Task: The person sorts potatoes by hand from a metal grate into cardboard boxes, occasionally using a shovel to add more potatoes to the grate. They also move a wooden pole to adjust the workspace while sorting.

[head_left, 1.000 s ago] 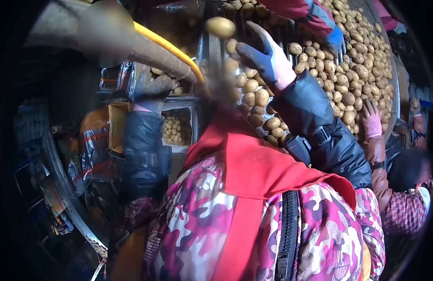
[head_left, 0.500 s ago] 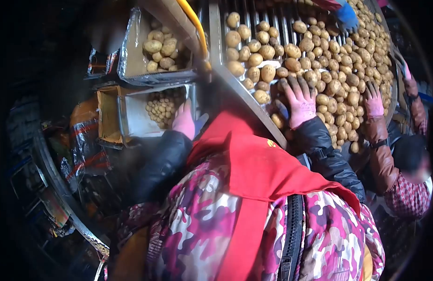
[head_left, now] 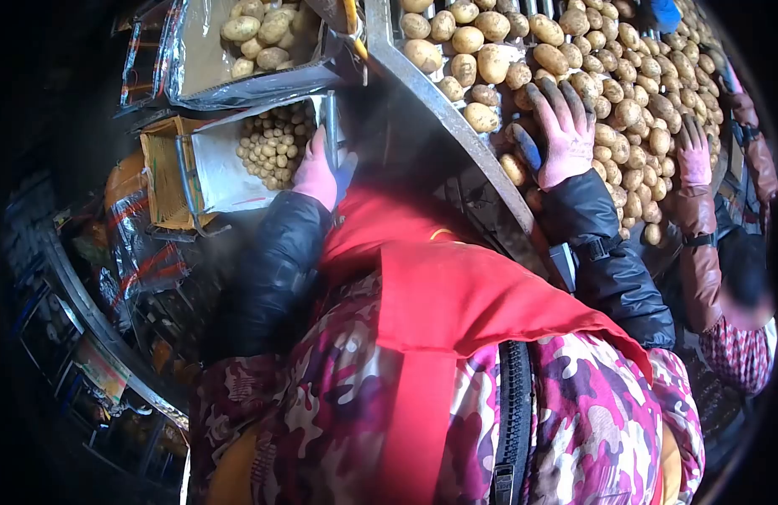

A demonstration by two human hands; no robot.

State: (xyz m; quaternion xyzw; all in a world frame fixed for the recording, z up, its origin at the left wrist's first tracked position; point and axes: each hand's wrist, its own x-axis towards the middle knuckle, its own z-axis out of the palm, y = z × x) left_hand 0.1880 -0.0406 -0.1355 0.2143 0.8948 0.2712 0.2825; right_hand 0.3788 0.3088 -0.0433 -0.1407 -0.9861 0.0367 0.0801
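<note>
Bordering potatoes point(head_left: 493, 64) beneath the right hand point(head_left: 565, 139), fingers spread, a metal rim point(head_left: 475, 150); left hand point(head_left: 318, 175), hold unclear.

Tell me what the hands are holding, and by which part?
The left hand seems to hold the white-lined box by its end rim. The right hand lies on the potatoes, not visibly holding any.

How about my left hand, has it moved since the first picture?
Yes. Against the box of small potatoes, your left hand has moved from beyond the far edge to the right end.
</note>
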